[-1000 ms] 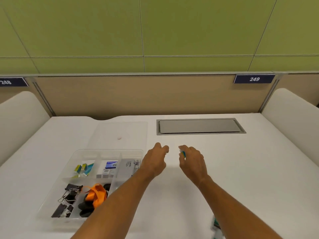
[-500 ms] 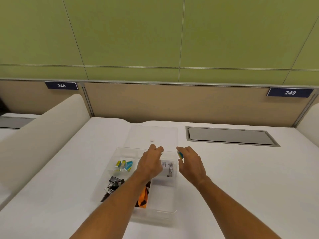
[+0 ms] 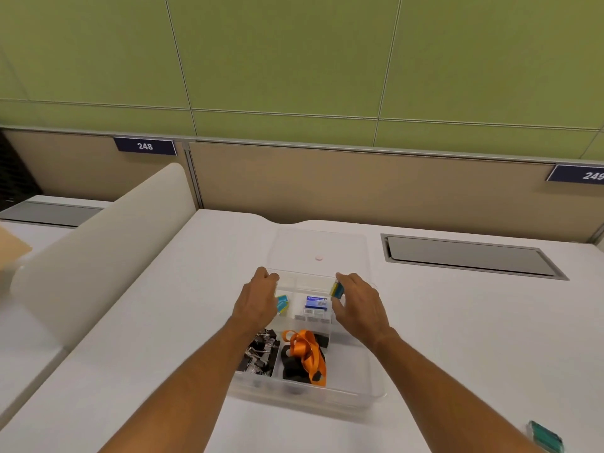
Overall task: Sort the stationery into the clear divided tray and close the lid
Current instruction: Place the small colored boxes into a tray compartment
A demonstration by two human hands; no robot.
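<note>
At frame centre, one clear divided plastic tray (image 3: 356, 392) sits on the white worktop (image 3: 457, 338), lid open. Two hands hover above: the left hand (image 3: 256, 300) loosely curled, empty; the right hand (image 3: 361, 304) pinching one small teal-and-yellow clip (image 3: 336, 289).

Even, diffuse light from overhead fills the scene, bright without harsh glare, so the white desk (image 3: 457, 338) reads nearly flat and the forearms cast only faint, soft-edged shadows beneath them. The clear divided tray (image 3: 366, 395) and its open lid (image 3: 320, 246) are pale and low in contrast against the desk, their edges hard to trace. The wide lens bows the green wall panels (image 3: 294, 60) and partition lines toward the frame's borders, and the whole picture is slightly soft, with the teal item (image 3: 545, 436) in the lower right corner the most smeared.
</note>
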